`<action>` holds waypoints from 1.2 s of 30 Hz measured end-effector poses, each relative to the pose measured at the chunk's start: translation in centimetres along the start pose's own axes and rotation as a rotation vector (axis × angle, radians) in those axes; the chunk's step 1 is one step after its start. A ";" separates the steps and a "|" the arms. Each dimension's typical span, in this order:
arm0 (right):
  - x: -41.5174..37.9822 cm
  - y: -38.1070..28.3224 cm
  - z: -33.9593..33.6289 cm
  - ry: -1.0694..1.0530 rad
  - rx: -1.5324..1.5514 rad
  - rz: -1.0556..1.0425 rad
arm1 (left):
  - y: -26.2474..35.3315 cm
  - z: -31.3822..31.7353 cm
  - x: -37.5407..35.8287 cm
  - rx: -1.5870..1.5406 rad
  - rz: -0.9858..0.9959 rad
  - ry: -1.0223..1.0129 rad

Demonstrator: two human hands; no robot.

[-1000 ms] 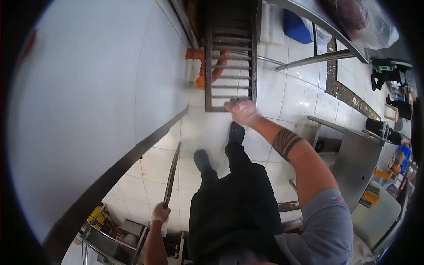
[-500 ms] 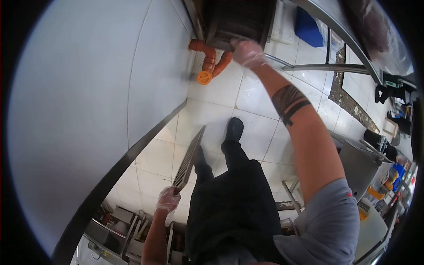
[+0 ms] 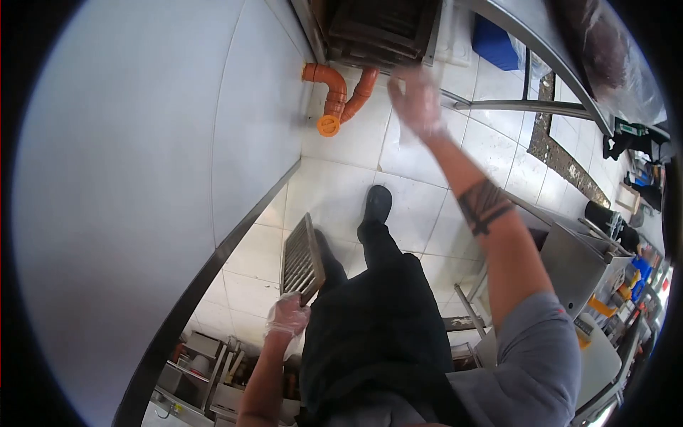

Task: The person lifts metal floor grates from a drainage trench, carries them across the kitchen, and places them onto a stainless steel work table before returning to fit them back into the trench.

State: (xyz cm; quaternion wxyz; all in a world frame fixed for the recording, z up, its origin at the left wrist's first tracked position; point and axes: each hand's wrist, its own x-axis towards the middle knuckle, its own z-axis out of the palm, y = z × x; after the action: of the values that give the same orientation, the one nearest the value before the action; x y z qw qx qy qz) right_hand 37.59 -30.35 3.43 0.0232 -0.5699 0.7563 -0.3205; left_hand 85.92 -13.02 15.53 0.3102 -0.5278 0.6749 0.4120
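My left hand (image 3: 288, 314), in a clear plastic glove, grips the lower end of a slatted metal filter panel (image 3: 302, 260). The panel stands up from the hand beside my leg, its slats facing the camera. Smeared by motion, my gloved right hand (image 3: 420, 103) is raised near the top, with thumb and fingers apart and nothing visible between them. Close beyond it are dark brown framed panels (image 3: 384, 28) inside a metal-edged frame.
Orange drain pipes (image 3: 333, 92) come out beside the white wall (image 3: 142, 178) at left. A metal table frame (image 3: 533, 105) stands at upper right, a blue container (image 3: 496, 44) behind it. A steel cabinet (image 3: 580, 263) is at right; drawers with utensils (image 3: 203, 363) lie lower left. White tiles (image 3: 413, 206) cover the floor.
My right hand has moved away from the dark panels, slightly right and down. The filter panel in my left hand has turned to show more of its slatted face; that hand has shifted slightly right.
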 end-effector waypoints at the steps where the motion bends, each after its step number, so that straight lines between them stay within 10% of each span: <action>1: -4.6 0.2 1.4 -0.072 -0.042 0.136 | 1.9 -1.4 -0.3 0.005 -0.039 -0.051; 2: -9.4 -0.4 2.5 -0.308 -0.059 0.466 | 3.3 -2.3 -0.3 0.012 -0.078 -0.104; 3: -15.3 1.5 5.0 -0.752 -0.340 0.172 | 3.8 -2.5 0.1 0.077 -0.032 -0.104; 5: -23.7 -3.4 3.7 -1.003 0.784 1.120 | 6.8 -4.7 0.5 0.152 0.016 -0.132; 8: -30.1 -9.5 1.3 -1.151 1.285 2.116 | 11.9 -7.2 1.1 0.272 0.089 -0.188; 12: -29.7 -13.1 -5.6 -0.499 1.705 1.795 | 18.9 -8.6 0.0 0.323 0.568 -0.008; 14: -28.4 -10.8 -8.2 -0.495 1.957 1.891 | 22.0 -9.6 -1.1 0.351 0.662 0.019; 18: -22.7 -8.7 -15.8 -0.290 1.669 1.745 | 23.5 -11.3 -2.8 0.300 0.958 0.121; 22: -15.3 -3.9 -15.5 0.104 1.296 1.172 | 22.8 -10.6 -2.3 0.061 0.929 0.366; 24: -8.1 -5.0 -15.4 -0.006 0.822 1.098 | 21.6 -7.6 0.4 -0.476 0.665 0.660; 27: -1.2 -9.1 -15.7 -0.150 0.203 0.624 | 21.5 -4.1 6.4 -1.455 0.514 0.583; 30: 3.6 -10.9 -13.5 -0.390 0.031 0.660 | 23.2 -3.7 9.9 -1.819 0.066 0.562; 36: 10.1 -9.9 -5.7 -0.513 -0.344 0.287 | 25.5 -2.6 18.7 -2.168 0.228 0.334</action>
State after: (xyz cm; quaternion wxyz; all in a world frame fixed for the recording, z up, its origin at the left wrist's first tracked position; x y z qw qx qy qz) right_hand 40.17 -38.00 16.33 0.1610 -0.5151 0.8414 -0.0280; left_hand 56.63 -21.18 6.60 -0.4525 -0.5036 0.0337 0.7352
